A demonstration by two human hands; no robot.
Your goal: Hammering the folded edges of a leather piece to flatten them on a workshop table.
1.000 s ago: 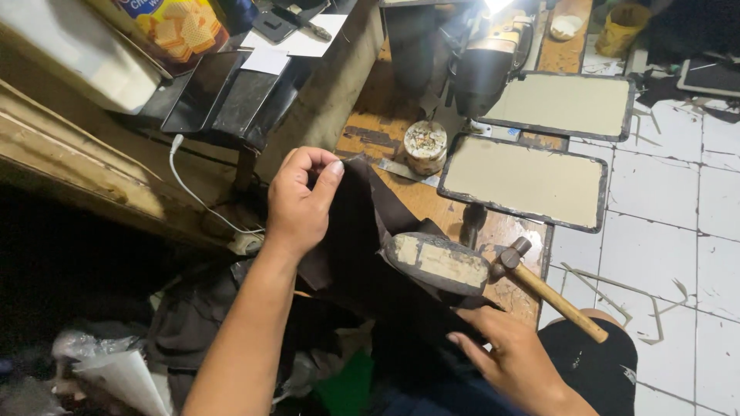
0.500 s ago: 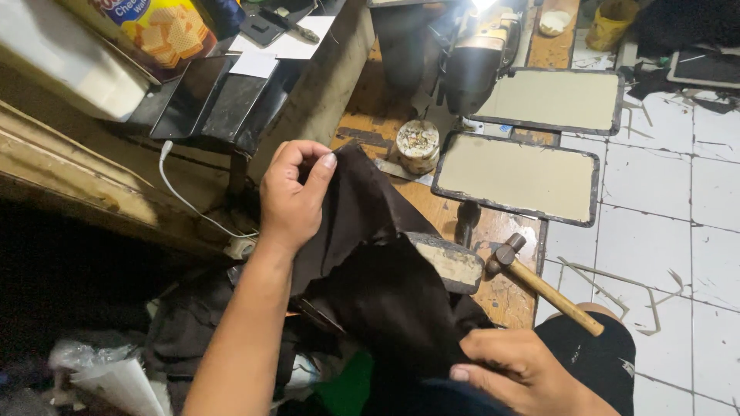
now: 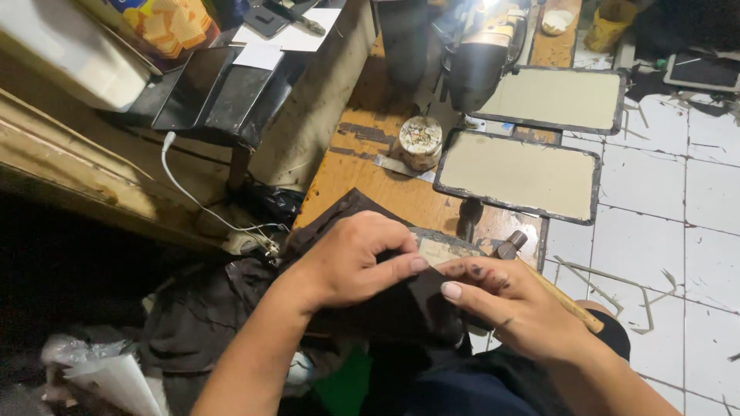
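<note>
Both hands are meeting over a dark piece of leather-like material (image 3: 385, 308) at the near edge of the wooden worktop (image 3: 362, 166). The left hand (image 3: 347, 262) is closing its fingers (image 3: 401, 266) on the material, thumb pressing along the upper fold, so the piece is being pinched rather than lying loose. The right hand (image 3: 516, 304) is gripping the same piece from the other side, its thumb tip almost touching the left thumb, with dark smudges showing on its fingers (image 3: 478, 271). The material is draping down from the fingers toward the person's lap and spreading to the left of the left wrist.

Just beyond the fingers, a pale block (image 3: 443, 248) is lying partly covered by the material. A hammer (image 3: 539, 281) is resting just behind the right hand, its metal head beside the block and its wooden handle passing under the knuckles.

Farther off, a small round tin (image 3: 420, 141) is standing on the worktop, with two dark-framed tan boards (image 3: 520, 176) lying to its right. A white cable (image 3: 196, 202) is trailing off to the left of the left hand. Farthest from the fingers, a dark sewing machine (image 3: 478, 54) is sitting at the back.
</note>
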